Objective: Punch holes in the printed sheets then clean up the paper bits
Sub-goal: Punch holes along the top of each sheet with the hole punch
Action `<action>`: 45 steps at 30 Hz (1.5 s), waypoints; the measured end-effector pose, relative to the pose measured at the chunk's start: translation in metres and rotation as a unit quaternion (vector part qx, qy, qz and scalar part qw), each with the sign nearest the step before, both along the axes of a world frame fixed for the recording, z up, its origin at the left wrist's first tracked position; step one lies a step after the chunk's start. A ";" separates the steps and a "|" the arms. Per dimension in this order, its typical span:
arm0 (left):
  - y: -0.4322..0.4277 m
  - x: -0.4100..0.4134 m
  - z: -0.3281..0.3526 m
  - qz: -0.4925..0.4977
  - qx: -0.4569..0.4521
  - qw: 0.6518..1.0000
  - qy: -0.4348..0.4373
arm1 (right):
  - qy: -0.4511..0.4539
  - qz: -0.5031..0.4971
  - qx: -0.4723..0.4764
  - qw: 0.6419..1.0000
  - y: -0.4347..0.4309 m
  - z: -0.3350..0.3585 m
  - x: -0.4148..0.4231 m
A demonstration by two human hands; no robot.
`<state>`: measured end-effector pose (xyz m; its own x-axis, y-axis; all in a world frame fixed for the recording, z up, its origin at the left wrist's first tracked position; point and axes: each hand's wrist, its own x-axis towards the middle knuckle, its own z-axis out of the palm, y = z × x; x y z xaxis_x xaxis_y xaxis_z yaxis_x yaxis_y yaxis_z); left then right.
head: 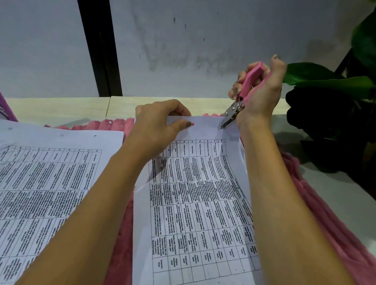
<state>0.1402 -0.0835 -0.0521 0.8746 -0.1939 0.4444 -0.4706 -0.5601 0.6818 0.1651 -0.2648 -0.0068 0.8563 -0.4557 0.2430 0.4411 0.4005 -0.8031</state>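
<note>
Right hand (257, 96) holds punch (242, 94) at sheet (200, 191) corner.

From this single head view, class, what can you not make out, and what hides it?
Head view only.
Print on the right sheet: too small and blurred to read.
The left sheet: cut off by left and bottom edges.
The hole punch: second handle mostly hidden by the right hand.
The left hand: fingertips hidden behind the right sheet's top edge.
</note>
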 end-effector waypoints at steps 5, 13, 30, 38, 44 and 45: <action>0.001 0.001 -0.002 0.005 0.011 1.000 -0.016 | -0.005 -0.011 0.015 1.000 0.000 0.001 0.002; -0.041 -0.009 0.006 0.045 0.185 0.974 -0.122 | -0.016 0.006 0.009 1.000 -0.002 0.002 0.004; -0.058 -0.005 0.018 0.017 0.068 0.996 -0.061 | -0.001 0.115 -0.008 0.993 -0.016 0.010 0.004; -0.064 -0.018 0.030 0.036 0.135 0.986 -0.094 | 0.036 0.098 -0.105 0.989 -0.013 0.016 0.000; -0.002 -0.039 0.026 0.196 -0.017 0.976 -0.095 | 0.047 0.120 -0.052 0.990 -0.020 0.012 0.001; 0.008 -0.047 0.024 0.188 -0.092 0.978 -0.003 | 0.047 0.122 -0.045 0.990 -0.021 0.011 0.001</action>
